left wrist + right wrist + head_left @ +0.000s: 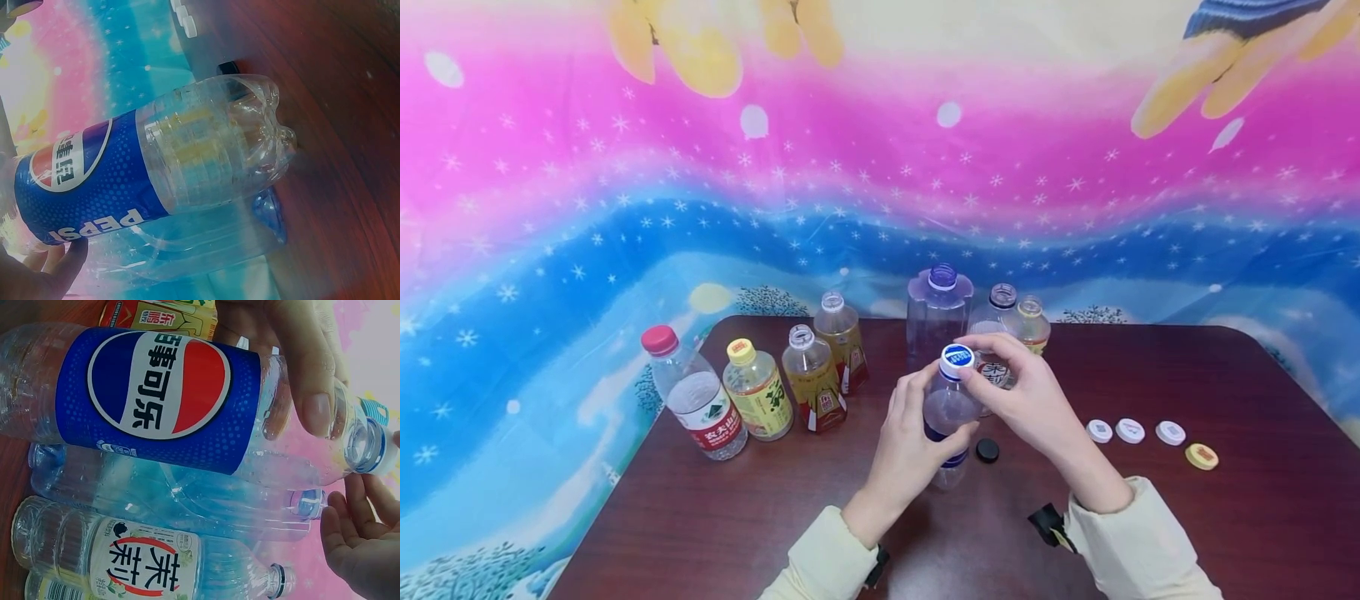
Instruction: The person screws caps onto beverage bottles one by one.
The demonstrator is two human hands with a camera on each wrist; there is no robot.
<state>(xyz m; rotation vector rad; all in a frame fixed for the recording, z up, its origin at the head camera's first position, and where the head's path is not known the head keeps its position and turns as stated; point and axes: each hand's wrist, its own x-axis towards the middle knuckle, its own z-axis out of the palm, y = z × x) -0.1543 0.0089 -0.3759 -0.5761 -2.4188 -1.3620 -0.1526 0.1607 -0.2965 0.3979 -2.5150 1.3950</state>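
Note:
A clear Pepsi bottle (951, 408) with a blue label (94, 175) stands in front of me, upright or nearly so. My left hand (910, 437) grips its upper body, fingers on the far side and thumb across the near side. On its neck sits a white cap (957, 362) with a blue printed top. My right hand (1018, 387) pinches this cap between thumb and fingers. In the right wrist view the cap (382, 450) is at the bottle's mouth; whether it is threaded tight cannot be seen. A black cap (987, 451) lies just right of the bottle's base.
Leftward stand a red-capped bottle (703, 408), a yellow-capped bottle (760, 396) and two uncapped bottles with red-gold labels (820, 392). Behind my hands are an uncapped purple bottle (936, 312), a jasmine-label bottle (147, 559) and a small uncapped bottle (1033, 321). White caps (1130, 430) and a yellow cap (1202, 456) lie rightward.

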